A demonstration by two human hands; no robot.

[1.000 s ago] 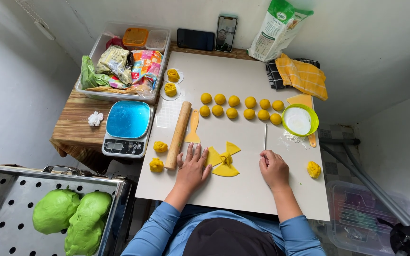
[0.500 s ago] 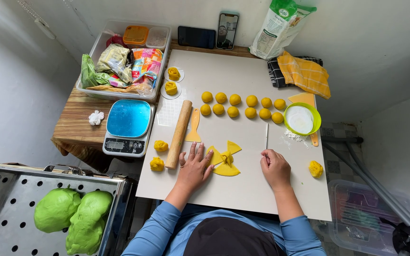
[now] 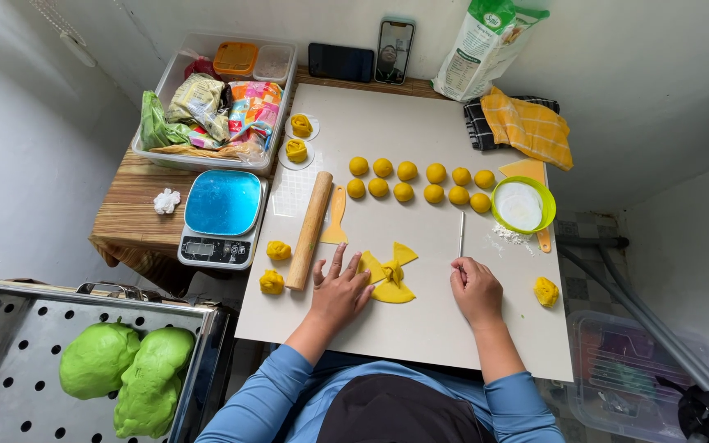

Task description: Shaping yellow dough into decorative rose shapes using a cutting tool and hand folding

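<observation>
A flat yellow dough piece, cut into wedge-shaped flaps and pinched at its middle, lies on the white board. My left hand rests flat beside it with fingers spread, fingertips touching its left flap. My right hand is closed around the lower end of a thin white stick that points away from me, just right of the dough. Two rows of yellow dough balls sit farther back.
A wooden rolling pin and yellow scraper lie left of my left hand. Blue kitchen scale, green bowl of flour, loose dough lumps, a tub of packets, two phones, a flour bag, green dough on a perforated tray.
My right hand now holds the thin white stick, which was not seen in it before. My left hand has stayed at the dough's left side.
</observation>
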